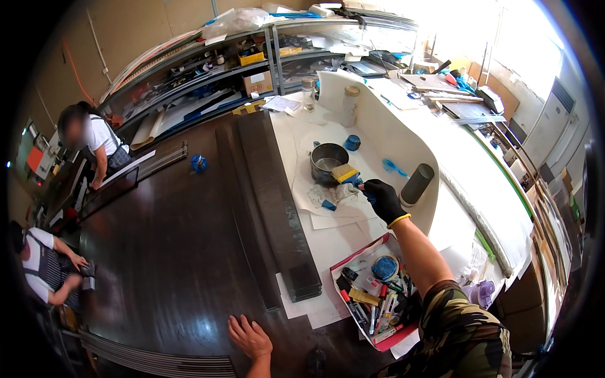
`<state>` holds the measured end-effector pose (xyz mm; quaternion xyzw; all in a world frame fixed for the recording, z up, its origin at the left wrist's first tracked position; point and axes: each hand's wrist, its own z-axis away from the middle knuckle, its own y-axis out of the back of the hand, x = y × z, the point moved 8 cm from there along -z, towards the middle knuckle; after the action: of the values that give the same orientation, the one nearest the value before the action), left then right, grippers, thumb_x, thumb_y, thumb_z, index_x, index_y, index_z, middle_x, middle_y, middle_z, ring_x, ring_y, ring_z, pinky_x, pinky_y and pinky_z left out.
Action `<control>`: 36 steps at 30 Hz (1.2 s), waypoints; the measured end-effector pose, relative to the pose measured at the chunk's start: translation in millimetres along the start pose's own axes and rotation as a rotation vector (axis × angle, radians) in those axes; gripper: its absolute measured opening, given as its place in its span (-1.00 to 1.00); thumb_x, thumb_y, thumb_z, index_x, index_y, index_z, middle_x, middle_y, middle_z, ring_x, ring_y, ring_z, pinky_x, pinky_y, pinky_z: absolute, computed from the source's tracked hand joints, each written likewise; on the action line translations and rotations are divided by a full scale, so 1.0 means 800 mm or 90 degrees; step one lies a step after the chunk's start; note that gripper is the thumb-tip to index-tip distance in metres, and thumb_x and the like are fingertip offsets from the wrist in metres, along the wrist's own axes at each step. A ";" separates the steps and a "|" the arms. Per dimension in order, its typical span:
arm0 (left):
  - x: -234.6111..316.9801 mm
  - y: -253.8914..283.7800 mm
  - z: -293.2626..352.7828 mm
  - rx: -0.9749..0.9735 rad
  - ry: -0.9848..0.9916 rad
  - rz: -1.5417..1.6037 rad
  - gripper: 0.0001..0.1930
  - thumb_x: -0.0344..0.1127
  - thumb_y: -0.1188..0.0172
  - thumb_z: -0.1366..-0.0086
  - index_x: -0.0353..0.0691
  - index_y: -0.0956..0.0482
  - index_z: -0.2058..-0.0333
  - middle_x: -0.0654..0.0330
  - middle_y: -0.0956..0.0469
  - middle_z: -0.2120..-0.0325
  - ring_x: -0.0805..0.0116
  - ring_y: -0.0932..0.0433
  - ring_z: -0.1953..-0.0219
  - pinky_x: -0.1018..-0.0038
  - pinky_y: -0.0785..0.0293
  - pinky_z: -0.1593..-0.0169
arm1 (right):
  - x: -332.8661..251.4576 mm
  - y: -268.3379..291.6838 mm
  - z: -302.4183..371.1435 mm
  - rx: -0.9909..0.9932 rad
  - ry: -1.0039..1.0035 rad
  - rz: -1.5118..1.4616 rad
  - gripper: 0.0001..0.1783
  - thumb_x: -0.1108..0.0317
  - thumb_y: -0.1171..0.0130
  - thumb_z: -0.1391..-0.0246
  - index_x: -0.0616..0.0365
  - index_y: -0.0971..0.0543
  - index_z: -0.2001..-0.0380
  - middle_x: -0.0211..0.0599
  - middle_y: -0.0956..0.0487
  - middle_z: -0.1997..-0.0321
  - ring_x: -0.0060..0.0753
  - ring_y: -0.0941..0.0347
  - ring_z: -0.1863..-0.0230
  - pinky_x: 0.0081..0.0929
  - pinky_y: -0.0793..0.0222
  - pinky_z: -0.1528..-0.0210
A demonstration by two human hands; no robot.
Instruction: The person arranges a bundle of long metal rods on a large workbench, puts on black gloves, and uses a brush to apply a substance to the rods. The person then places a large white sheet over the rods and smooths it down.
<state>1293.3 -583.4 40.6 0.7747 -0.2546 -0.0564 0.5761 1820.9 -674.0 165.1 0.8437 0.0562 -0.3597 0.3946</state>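
Note:
My right hand (383, 200), in a black glove with a yellow cuff, is closed around the handle of a flat paintbrush (345, 174) with yellowish bristles. The bristles are beside the rim of a dark metal pot (320, 169); whether they touch it I cannot tell. A crumpled, stained rag (343, 194) lies just below the brush. My bare left hand (251, 337) is over the near edge of the dark table (164, 264), fingers stretched out and holding nothing. Dark flat strips (277, 208) are stacked between the table's middle and the white paper.
A box (335, 268) of markers and a tape roll stands near my right arm. Around the pot are a dark cylinder (417, 184), a blue-wrapped jar (352, 143) and glass jars (308, 94). Two people (104, 142) work at the left. Loaded shelves (189, 75) line the back.

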 end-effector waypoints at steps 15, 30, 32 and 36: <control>-0.001 0.004 -0.002 0.010 0.000 0.003 -0.62 -0.25 0.02 -0.33 -0.37 -0.43 -0.02 -0.16 -0.26 -0.20 -0.16 -0.18 -0.25 -0.04 -0.09 -0.28 | 0.119 -0.067 -0.034 0.381 -0.577 -0.787 -0.83 0.31 -0.17 -0.15 0.18 -0.47 0.33 -0.22 -0.57 0.43 -0.28 -0.53 0.47 -0.44 -0.44 0.51; -0.001 -0.002 0.001 -0.005 0.012 0.002 -0.62 -0.24 0.02 -0.34 -0.35 -0.41 -0.04 -0.14 -0.24 -0.21 -0.14 -0.17 -0.26 -0.04 -0.07 -0.29 | 0.158 -0.010 0.018 0.348 -0.534 -0.446 -0.88 0.38 -0.13 -0.10 0.20 -0.53 0.32 -0.18 -0.58 0.50 -0.32 -0.50 0.60 -0.44 -0.38 0.61; -0.004 -0.001 0.000 -0.007 0.016 -0.004 -0.62 -0.24 0.02 -0.34 -0.35 -0.41 -0.04 -0.13 -0.24 -0.21 -0.14 -0.17 -0.26 -0.04 -0.07 -0.29 | 0.128 -0.002 0.006 0.350 -0.414 -0.473 -0.80 0.39 -0.21 -0.09 0.19 -0.58 0.20 -0.28 -0.58 0.48 -0.43 -0.51 0.54 -0.51 -0.41 0.52; 0.000 0.003 -0.003 -0.021 0.010 0.004 -0.62 -0.23 0.02 -0.34 -0.35 -0.42 -0.03 -0.13 -0.24 -0.21 -0.14 -0.17 -0.26 -0.03 -0.07 -0.29 | 0.014 0.012 -0.032 0.253 0.005 -0.114 -0.82 0.53 -0.22 -0.07 0.10 -0.64 0.23 -0.30 -0.57 0.41 -0.42 -0.51 0.41 -0.54 -0.39 0.33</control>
<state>1293.6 -581.8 43.7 0.7645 -0.2513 -0.0530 0.5912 1847.1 -664.8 174.5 0.8979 0.0604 -0.3939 0.1870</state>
